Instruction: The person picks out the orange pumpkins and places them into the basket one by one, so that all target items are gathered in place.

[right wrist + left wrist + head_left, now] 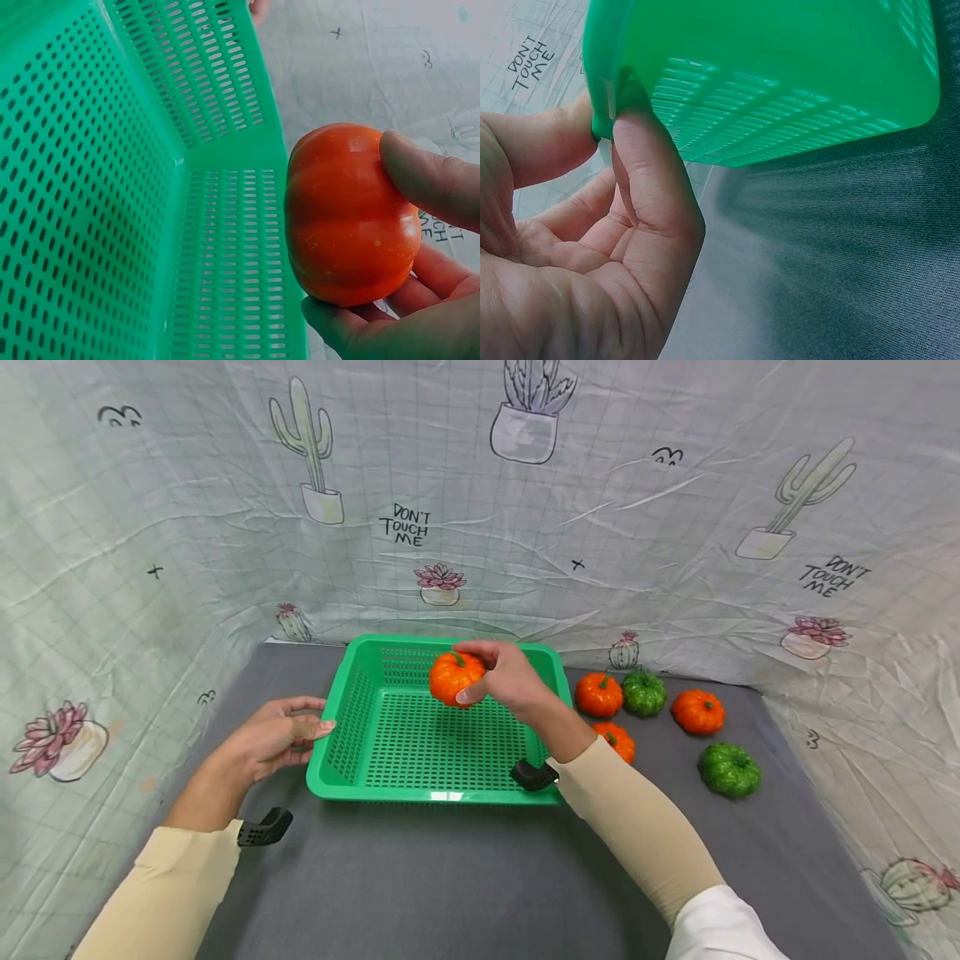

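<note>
A green perforated plastic basket [442,795] stands on the grey table, and its inside shows nothing lying on the floor of it. My left hand [273,737] pinches the basket's left rim between thumb and fingers; the left wrist view shows the thumb on one side of the rim [604,75] and a bent finger on the other. Over the basket, my right hand [510,677] holds a small orange pumpkin [453,678] with a green stem. In the right wrist view, thumb and fingers grip that pumpkin [349,217] from opposite sides.
Right of the basket lie more small pumpkins: an orange one [598,695] beside a green one [644,692], another orange one [698,712], a green one [730,770], and an orange one [615,740] partly behind my right forearm. A cactus-print cloth [487,485] hangs around the table.
</note>
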Action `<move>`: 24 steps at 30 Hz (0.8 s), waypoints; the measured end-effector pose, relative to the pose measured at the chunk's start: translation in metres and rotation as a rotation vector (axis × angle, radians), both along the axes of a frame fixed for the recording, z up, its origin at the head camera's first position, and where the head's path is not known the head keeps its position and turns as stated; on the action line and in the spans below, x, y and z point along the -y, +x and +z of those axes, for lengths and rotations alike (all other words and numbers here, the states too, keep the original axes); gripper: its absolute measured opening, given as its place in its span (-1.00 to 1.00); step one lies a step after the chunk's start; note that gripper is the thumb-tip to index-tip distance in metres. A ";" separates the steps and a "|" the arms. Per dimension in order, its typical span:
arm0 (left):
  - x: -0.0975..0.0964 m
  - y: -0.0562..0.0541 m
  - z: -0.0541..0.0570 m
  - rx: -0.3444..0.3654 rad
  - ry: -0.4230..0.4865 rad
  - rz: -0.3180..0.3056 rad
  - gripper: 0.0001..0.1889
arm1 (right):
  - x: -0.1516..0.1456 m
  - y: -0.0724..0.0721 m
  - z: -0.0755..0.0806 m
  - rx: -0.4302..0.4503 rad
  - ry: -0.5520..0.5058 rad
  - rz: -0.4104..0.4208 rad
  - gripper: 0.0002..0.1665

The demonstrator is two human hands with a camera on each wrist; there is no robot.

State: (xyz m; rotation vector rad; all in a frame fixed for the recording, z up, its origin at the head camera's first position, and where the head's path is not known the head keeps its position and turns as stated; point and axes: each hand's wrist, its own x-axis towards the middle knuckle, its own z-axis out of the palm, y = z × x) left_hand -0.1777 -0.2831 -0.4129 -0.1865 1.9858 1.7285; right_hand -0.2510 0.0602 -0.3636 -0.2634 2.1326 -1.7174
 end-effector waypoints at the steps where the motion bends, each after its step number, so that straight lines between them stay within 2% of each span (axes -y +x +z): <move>1: 0.000 0.000 0.000 0.000 -0.001 0.000 -0.28 | 0.001 -0.001 0.000 0.002 0.004 0.001 -0.04; 12: 0.002 0.003 0.000 0.002 0.008 0.006 -0.28 | 0.020 -0.008 -0.008 0.020 -0.005 0.023 -0.07; 24: -0.002 0.001 0.001 0.006 0.022 0.016 -0.28 | 0.029 -0.016 -0.021 0.053 -0.011 0.022 -0.02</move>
